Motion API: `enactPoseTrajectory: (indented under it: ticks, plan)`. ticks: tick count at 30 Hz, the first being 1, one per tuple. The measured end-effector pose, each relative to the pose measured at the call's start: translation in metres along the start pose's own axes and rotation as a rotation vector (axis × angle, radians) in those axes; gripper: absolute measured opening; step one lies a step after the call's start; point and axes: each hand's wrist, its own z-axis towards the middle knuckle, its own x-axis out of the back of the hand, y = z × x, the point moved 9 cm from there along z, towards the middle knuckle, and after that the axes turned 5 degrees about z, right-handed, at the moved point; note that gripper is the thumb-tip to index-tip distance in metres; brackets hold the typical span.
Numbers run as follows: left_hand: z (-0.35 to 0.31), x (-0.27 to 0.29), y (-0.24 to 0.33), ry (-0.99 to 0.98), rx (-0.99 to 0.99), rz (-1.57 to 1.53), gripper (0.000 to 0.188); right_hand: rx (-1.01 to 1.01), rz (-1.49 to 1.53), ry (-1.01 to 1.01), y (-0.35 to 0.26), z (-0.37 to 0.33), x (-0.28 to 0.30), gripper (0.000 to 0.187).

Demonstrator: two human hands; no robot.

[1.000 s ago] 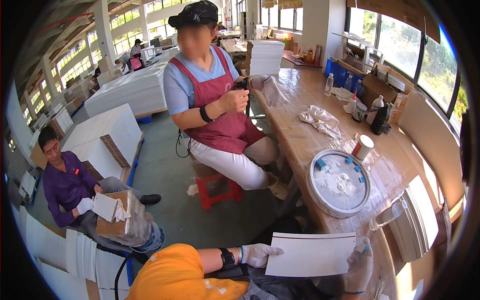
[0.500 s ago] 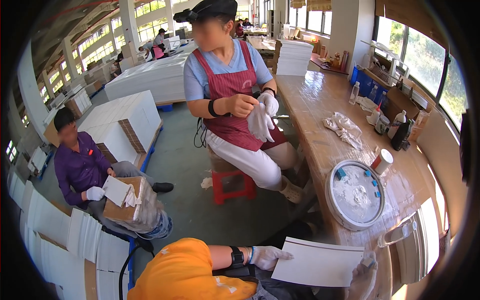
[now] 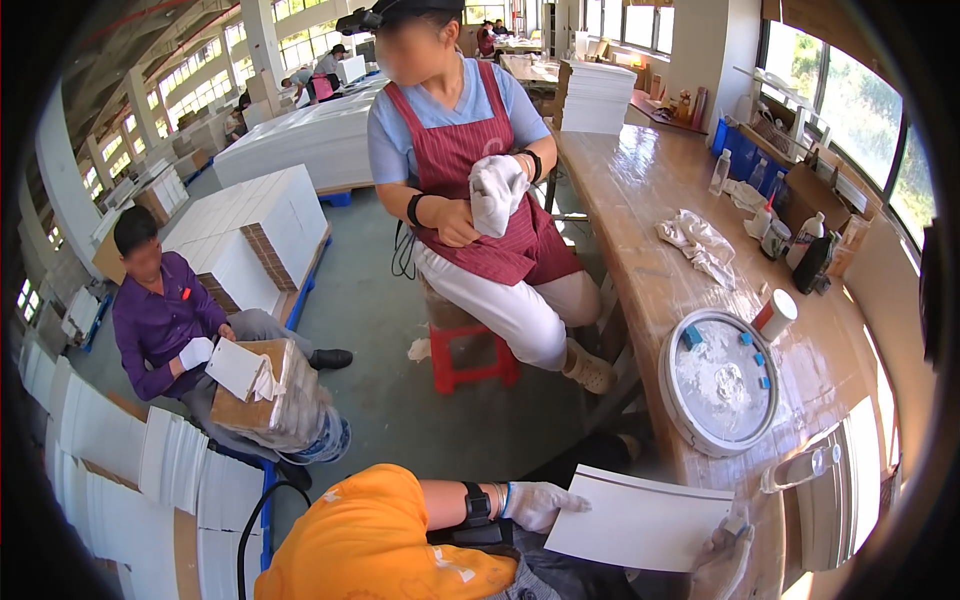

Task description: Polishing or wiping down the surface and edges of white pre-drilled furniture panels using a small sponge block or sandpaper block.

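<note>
A flat white panel (image 3: 640, 522) with a thin dark line along its far edge lies tilted at the lower right, beside the table edge. My left hand (image 3: 540, 505), in a white glove, pinches its left end, thumb on top. At the panel's right end is my right hand (image 3: 722, 565), also gloved, its fingers closed around a small pale block (image 3: 737, 522) against the panel's edge. Farther up the table sits a round grey lid (image 3: 670, 395) smeared with white paste, with several small blue blocks (image 3: 693, 338) on it.
Bottles (image 3: 808, 240), a white cup (image 3: 775, 314) and a crumpled cloth (image 3: 698, 245) stand or lie on the wooden table (image 3: 620, 200). A co-worker in a red apron (image 3: 455, 150) sits ahead; another in purple (image 3: 165, 320) sits left. Stacked white panels (image 3: 175, 465) line the left.
The whole view has shifted slightly. My hands keep the panel in nearly the same place. The co-worker in the apron now has the white glove bunched over one hand.
</note>
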Motion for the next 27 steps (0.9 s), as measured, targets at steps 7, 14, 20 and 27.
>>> enactPoseTrajectory:
  ticks: [7, 14, 20, 27]
  plan:
    - [-0.003, 0.003, -0.004, 0.007, 0.012, -0.034, 0.047, 0.052, 0.022, 0.049, -0.001, -0.004, 0.013, 0.044]
    - [-0.003, 0.006, -0.005, 0.035, 0.042, 0.005, 0.049, 0.206, 0.047, 0.529, -0.001, -0.024, 0.042, 0.042]
    - [-0.006, 0.034, -0.004, 0.118, 0.077, 0.014, 0.051, 0.181, 0.251, 0.267, -0.017, -0.011, 0.043, 0.039]
    - [-0.009, 0.022, 0.013, 0.132, -0.040, 0.074, 0.049, 0.162, 0.217, 0.328, -0.038, -0.002, 0.041, 0.041]
